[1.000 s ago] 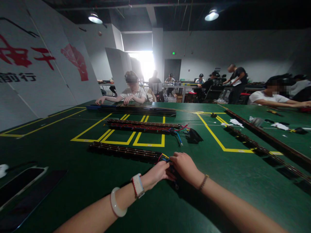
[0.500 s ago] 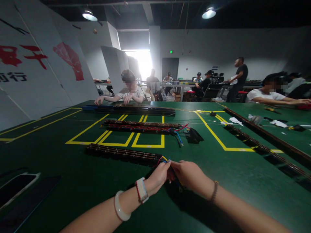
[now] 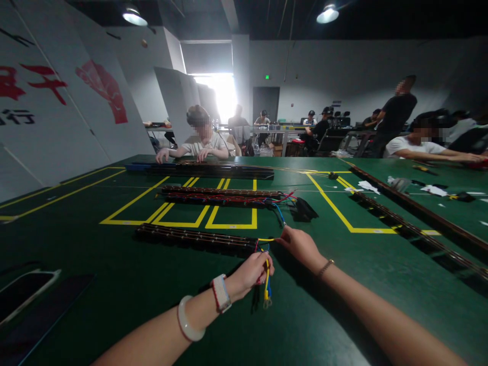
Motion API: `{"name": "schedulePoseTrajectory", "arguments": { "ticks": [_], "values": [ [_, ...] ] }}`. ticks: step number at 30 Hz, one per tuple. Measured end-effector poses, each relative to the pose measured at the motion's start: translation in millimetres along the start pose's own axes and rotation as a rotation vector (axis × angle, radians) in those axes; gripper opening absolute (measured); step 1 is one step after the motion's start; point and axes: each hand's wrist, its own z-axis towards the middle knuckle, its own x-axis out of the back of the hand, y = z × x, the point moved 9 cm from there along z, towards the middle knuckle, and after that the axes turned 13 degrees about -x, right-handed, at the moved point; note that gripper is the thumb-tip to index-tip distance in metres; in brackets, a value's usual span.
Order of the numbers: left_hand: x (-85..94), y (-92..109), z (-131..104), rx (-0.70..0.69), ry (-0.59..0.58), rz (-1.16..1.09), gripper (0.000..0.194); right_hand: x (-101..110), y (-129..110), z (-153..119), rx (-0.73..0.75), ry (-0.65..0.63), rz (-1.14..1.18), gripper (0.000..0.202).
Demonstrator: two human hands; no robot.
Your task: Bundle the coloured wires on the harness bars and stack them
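Note:
A long dark strip-like assembly (image 3: 198, 238) with copper-coloured lines lies across the green table in front of me. Coloured wires come out of its right end. My left hand (image 3: 254, 272) is closed around a bundle of them; a yellow wire (image 3: 266, 279) and a blue wire (image 3: 270, 287) hang below its fingers, with metal lugs at their ends. To the right, my right hand (image 3: 299, 245) pinches the end of another yellow wire (image 3: 266, 240), stretched sideways from the assembly. Its fingertips hide that wire's end.
Behind lies a second assembly (image 3: 221, 198) with red and blue wires and a black piece (image 3: 305, 209). A co-worker (image 3: 204, 140) sits at the far edge by a long dark bar (image 3: 213, 172). More long strips (image 3: 419, 234) lie right; a phone-like slab (image 3: 26, 295) is at left.
My hands have moved apart. The right hand went up and away, drawing one yellow wire out straight. The wires with lugs now hang in plain sight below my left hand.

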Motion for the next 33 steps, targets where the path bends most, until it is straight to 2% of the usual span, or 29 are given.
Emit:
{"name": "schedulePoseTrajectory", "arguments": {
  "ticks": [4, 9, 12, 16, 18, 22, 26, 30, 33],
  "values": [
    [-1.0, -1, 1, 0.027, -0.012, -0.018, 0.028, -4, -4, -2, 0.038, 0.060, -0.113, 0.019],
    [0.0, -4, 3, 0.036, 0.006, -0.100, 0.034, 19, -24, -28, 0.291, 0.285, -0.214, 0.024],
    [-1.3, -6, 5, 0.026, -0.002, -0.145, 0.032, 21, -37, -51, 0.534, 0.312, -0.200, 0.026],
    [-1.0, -10, 8, 0.012, 0.027, -0.265, 0.026, 4, -57, -86, 0.971, 0.236, -0.254, 0.028],
    [-1.9, -10, 9, -0.002, 0.014, -0.296, 0.026, 1, -60, -94, 1.068, 0.257, -0.266, 0.027],
    [-2.2, -13, 9, 0.045, -0.036, -0.273, 0.024, 6, -59, -92, 1.093, 0.303, -0.194, 0.026],
    [-4.8, -19, 4, 0.169, -0.112, -0.237, 0.040, 12, -50, -81, 1.038, 0.246, -0.084, 0.032],
    [-5.7, -11, 5, 0.094, -0.122, -0.279, 0.035, 30, -43, -63, 0.861, 0.269, 0.150, 0.030],
    [-4.6, -6, 6, 0.014, -0.092, -0.270, 0.023, 40, -54, -53, 0.774, 0.262, 0.310, 0.025]
  ]
}}
